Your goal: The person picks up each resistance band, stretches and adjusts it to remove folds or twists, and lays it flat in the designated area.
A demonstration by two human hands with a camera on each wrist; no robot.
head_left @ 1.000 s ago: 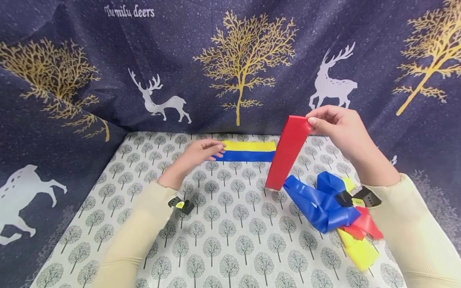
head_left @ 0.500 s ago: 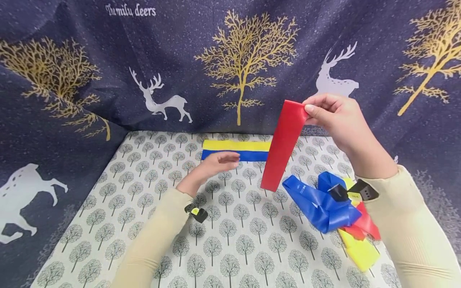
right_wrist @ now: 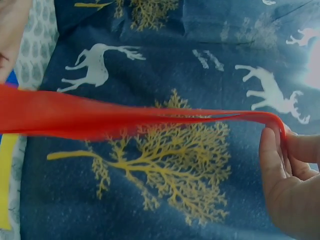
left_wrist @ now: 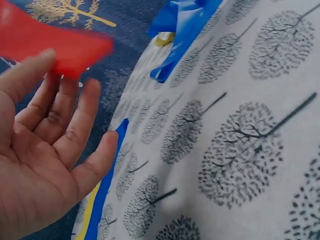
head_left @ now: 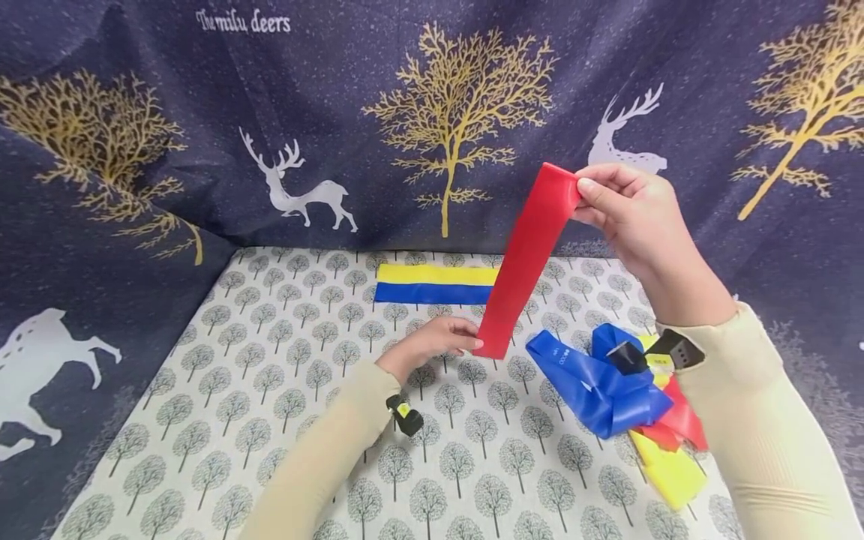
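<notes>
A flat, rubbery red resistance band [head_left: 523, 262] hangs at a slant, its upper end pinched between the thumb and fingers of my right hand [head_left: 637, 217]. In the right wrist view the band [right_wrist: 165, 116] shows two layers, bent over at the fingers [right_wrist: 271, 150]. My left hand [head_left: 435, 341] is at the band's lower end, fingertips right at its left edge. Its fingers are loosely spread in the left wrist view, with the thumb [left_wrist: 35, 70] overlapping the red end [left_wrist: 75, 50]. Behind, a yellow band [head_left: 432, 274] and a blue band [head_left: 432, 293] lie flat, side by side; the red one hides their right end.
At the right lies a loose heap with a blue band [head_left: 594, 390], a red band [head_left: 685, 420] and a yellow band [head_left: 675, 472], partly under my right forearm. A white cloth [head_left: 283, 442] printed with trees covers the table. A dark deer-print curtain [head_left: 405, 112] hangs behind.
My left hand has left the flat yellow and blue bands and come right and nearer, to the red band's lower end. My right hand has risen, lifting the red band's top.
</notes>
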